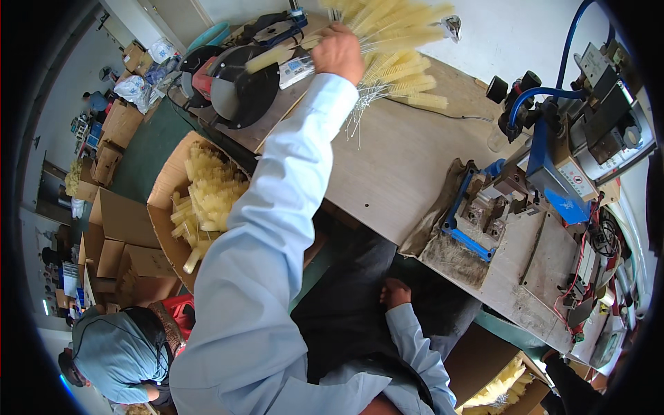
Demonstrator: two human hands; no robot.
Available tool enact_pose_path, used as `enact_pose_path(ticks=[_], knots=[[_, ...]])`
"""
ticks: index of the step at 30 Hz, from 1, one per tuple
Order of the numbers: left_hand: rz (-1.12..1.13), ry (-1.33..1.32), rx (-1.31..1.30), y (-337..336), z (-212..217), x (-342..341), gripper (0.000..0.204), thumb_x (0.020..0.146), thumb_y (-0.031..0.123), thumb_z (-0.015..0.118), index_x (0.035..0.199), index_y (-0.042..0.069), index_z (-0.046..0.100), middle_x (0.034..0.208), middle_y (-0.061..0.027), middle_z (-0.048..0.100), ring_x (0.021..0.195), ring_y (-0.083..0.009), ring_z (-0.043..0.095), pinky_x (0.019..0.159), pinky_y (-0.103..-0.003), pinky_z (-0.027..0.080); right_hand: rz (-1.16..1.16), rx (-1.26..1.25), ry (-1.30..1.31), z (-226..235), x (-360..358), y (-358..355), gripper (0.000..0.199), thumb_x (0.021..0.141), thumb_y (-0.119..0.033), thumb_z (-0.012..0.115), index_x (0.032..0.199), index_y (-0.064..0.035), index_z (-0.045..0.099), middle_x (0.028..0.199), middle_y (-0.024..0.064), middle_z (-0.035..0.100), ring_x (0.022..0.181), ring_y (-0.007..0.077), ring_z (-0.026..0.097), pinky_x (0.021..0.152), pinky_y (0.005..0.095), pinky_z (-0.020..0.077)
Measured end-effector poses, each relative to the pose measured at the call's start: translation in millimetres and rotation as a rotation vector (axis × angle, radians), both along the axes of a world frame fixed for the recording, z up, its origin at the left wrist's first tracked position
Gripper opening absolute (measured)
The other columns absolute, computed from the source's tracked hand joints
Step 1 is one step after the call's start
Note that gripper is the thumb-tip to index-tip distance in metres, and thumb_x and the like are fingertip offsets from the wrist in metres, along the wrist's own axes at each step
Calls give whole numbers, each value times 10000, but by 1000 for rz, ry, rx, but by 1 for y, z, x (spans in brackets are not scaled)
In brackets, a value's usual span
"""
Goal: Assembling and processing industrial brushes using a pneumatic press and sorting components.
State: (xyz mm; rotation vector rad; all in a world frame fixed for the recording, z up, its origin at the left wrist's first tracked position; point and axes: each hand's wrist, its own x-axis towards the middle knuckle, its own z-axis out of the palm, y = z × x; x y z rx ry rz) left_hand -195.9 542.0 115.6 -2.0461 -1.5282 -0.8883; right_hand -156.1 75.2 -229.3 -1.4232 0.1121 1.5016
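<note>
My left hand is stretched out to the far end of the wooden workbench. It is closed around a thick bunch of pale yellow bristle brushes whose thin wire stems hang down below the hand. One brush sticks out left toward a black round disc machine. My right hand rests on my lap against dark trousers, fingers curled in, holding nothing.
An open cardboard box full of yellow brushes stands left of my arm. A blue-framed machine with hoses and wiring fills the bench's right. Another person crouches lower left among stacked boxes. More brushes lie lower right.
</note>
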Motion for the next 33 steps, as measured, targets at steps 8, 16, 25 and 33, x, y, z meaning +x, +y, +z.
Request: enact_pose_path(ticks=[8,16,25,33], knots=[[64,100,-246,49,-123,76,560,865,108,592,1319,-165,409,1089,-218,641,903,-317,698,726,-385,576,-40,52,-14,1,6,-7,183,902,-158,598,976,-9,673,680,86,589,520,211,558,455,350,468],[-82,-92,-613,41,-108,60,1107,664,240,775,1464,-173,129,1302,-306,539,1121,-365,620,928,-433,513,70,87,-155,-8,9,-11,186,890,-158,613,972,-4,677,664,86,571,511,206,549,439,337,461],[-380,-288,-287,-79,-76,-63,585,774,249,736,1241,-50,549,1173,-212,598,1125,-367,565,893,-521,470,-13,-73,-40,-31,17,-9,185,840,-190,655,936,-33,670,634,51,503,499,202,478,459,359,392],[352,-528,-47,-229,-164,-454,206,892,168,585,1064,114,685,941,-129,698,835,-337,675,752,-421,547,133,-167,-64,-56,17,-9,177,846,-189,648,954,-51,667,639,47,511,509,198,475,464,362,391]])
